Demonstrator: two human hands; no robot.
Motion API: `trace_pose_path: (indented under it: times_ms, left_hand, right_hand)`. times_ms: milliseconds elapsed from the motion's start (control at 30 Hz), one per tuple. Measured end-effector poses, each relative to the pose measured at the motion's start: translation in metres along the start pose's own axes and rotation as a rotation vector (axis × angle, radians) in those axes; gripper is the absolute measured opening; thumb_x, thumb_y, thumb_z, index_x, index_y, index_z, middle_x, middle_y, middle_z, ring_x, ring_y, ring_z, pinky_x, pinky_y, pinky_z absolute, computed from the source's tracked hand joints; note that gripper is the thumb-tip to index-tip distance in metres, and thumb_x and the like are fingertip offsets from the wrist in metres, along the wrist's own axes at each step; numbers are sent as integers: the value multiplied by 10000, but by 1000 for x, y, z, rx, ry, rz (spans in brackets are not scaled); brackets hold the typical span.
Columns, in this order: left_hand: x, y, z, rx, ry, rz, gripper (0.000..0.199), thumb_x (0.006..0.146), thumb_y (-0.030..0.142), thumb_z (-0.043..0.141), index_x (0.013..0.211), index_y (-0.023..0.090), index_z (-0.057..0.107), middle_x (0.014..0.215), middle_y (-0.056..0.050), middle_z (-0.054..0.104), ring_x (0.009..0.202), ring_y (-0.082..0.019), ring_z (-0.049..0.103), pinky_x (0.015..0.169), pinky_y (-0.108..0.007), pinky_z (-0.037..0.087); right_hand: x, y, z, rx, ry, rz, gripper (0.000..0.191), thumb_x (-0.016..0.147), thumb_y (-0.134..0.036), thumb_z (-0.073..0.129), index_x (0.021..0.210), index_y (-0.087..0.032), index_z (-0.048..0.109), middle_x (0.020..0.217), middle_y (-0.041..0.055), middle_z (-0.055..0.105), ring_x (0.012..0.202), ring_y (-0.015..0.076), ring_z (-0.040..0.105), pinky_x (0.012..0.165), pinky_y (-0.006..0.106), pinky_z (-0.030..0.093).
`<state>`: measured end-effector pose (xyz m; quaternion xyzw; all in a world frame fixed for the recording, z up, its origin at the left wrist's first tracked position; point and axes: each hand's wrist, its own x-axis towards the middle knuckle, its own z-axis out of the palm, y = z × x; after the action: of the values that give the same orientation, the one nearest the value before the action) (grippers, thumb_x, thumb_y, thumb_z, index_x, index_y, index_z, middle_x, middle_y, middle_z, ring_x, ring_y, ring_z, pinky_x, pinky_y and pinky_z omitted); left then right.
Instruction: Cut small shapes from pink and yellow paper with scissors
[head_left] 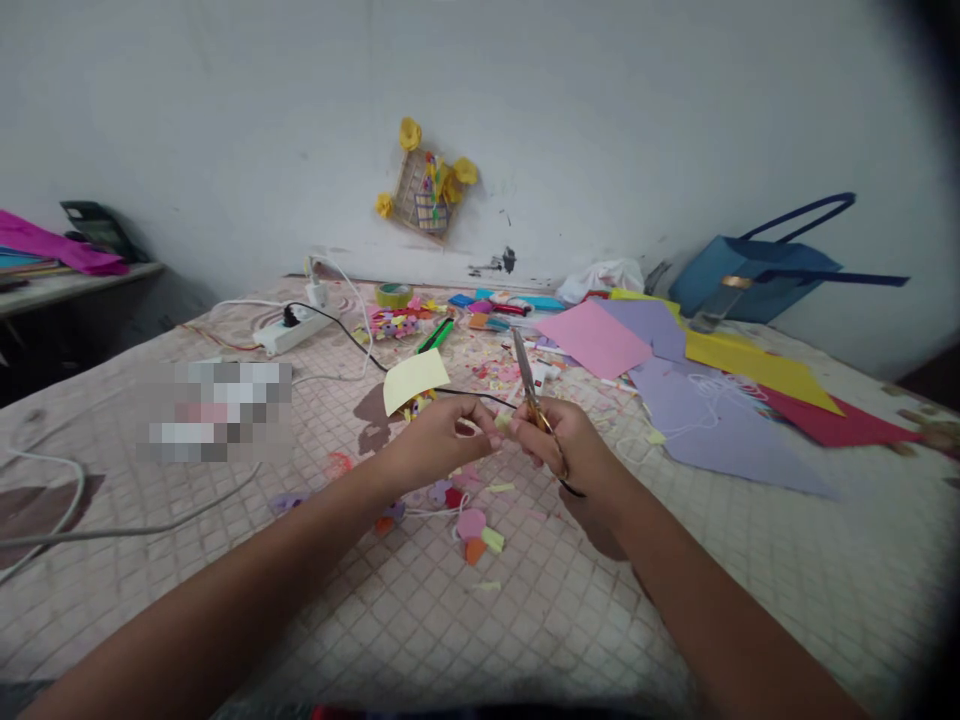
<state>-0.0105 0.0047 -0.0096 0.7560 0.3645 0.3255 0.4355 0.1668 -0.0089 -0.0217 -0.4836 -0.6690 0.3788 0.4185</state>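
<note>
My right hand [570,445] is closed around a pair of scissors [528,378], whose blades point up and away from me. The fingertips of my left hand [446,435] pinch a small pale yellow paper piece [503,424], and my right fingertips meet it from the other side. Just beyond my left hand, a pale yellow paper sheet [416,380] lies over some small colourful pieces. On the cloth below my hands are a pink paper circle [472,524], an orange scrap [475,550] and pale green strips [492,540], with white string among them.
A green cutter [436,337], a tape roll [394,294] and many paper scraps lie farther back. Lilac sheets [712,430], a pink sheet [596,342] and a blue bag [750,275] are at right. On the left are a power strip [296,328] and cables.
</note>
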Motion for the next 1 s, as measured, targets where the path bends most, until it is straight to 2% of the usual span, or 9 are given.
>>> trace_pose_path:
  times_ms: [100,267,367,467,567,700,833,1000]
  left_hand:
    - [-1,0,3,71,39,18,118,732,248,599,692,144,559,773,-21,617,734,-126,571,726,-295,463]
    - [-1,-1,6,73,74,43,95,732,225,595,722,150,538,697,9,569,647,-103,530,618,-245,440]
    - [1,-5,7,-60,86,43,156,709,186,610,830,160,516,712,25,544,637,-89,519,588,-223,422]
    - [3,-8,7,-298,56,-41,289,660,144,639,906,167,488,664,48,526,604,-79,523,553,-201,397]
    - [4,-9,8,-435,32,-112,329,631,151,671,904,160,487,620,61,516,558,-61,514,530,-184,373]
    - [3,-6,9,-514,9,-178,326,622,180,697,875,153,493,645,45,547,580,-59,535,540,-180,376]
    - [3,-4,8,-527,-20,-182,288,622,165,694,842,145,508,664,36,554,597,-64,538,555,-192,399]
    - [4,-7,8,-418,-35,-99,244,637,167,677,824,139,523,669,34,534,607,-67,513,564,-200,409]
  right_hand:
    - [-3,-1,1,-16,-62,-7,135,708,-267,569,627,-172,518,480,-67,426,416,71,372,405,193,270]
    - [-6,-3,1,-24,-123,-13,128,721,-261,564,639,-174,519,486,-65,423,420,74,363,406,195,269]
    - [-6,-3,0,-15,-151,-7,136,745,-295,556,684,-177,527,511,-62,427,434,80,368,413,200,282]
    - [-7,-5,0,-32,-173,-17,149,737,-303,580,699,-174,518,535,-61,404,465,83,365,432,202,283]
    - [-8,-7,-1,-43,-161,-49,158,742,-302,576,687,-174,501,548,-61,381,485,82,339,449,206,270]
    - [-9,-6,-1,-71,-120,-78,142,749,-288,562,690,-177,496,566,-56,386,512,88,328,465,210,264]
    - [-7,-3,-2,-78,-149,-84,125,726,-259,559,675,-178,478,577,-56,379,524,90,329,476,207,272]
    - [-5,0,-3,-79,-175,-80,150,720,-261,538,642,-182,436,585,-56,352,528,88,315,473,206,254]
